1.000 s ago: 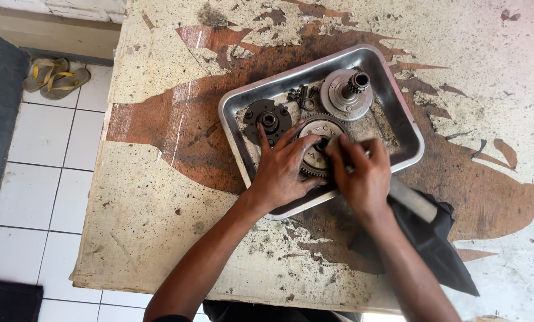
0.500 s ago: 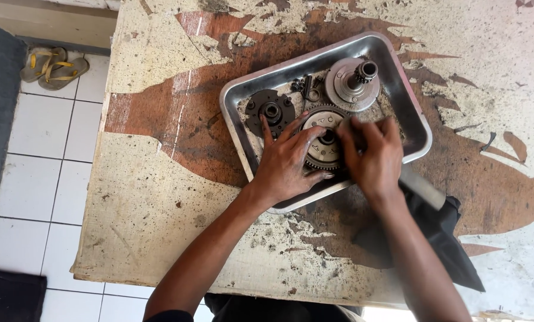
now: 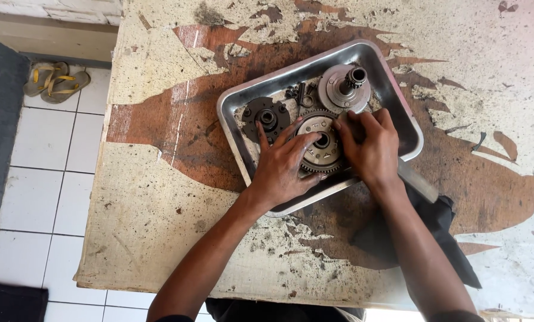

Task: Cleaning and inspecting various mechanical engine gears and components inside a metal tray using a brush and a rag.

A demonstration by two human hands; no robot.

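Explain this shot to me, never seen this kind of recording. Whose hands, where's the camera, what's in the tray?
There is no machine here: a person works with two bare hands, and the single camera sits on that person's head, looking down, so the arms come in from the bottom edge.

The surface is a worn table with peeling paint. On it stands a shallow metal tray holding greasy mechanical parts. The left hand and the right hand both rest on a round toothed gear assembly in the middle of the tray, gripping it from either side.

Also in the tray: a dark round plate to the left, a disc with a splined shaft behind, and some small loose pieces between them.

A dark cloth lies under the right forearm. On the tiled floor to the left lies a pair of sandals.
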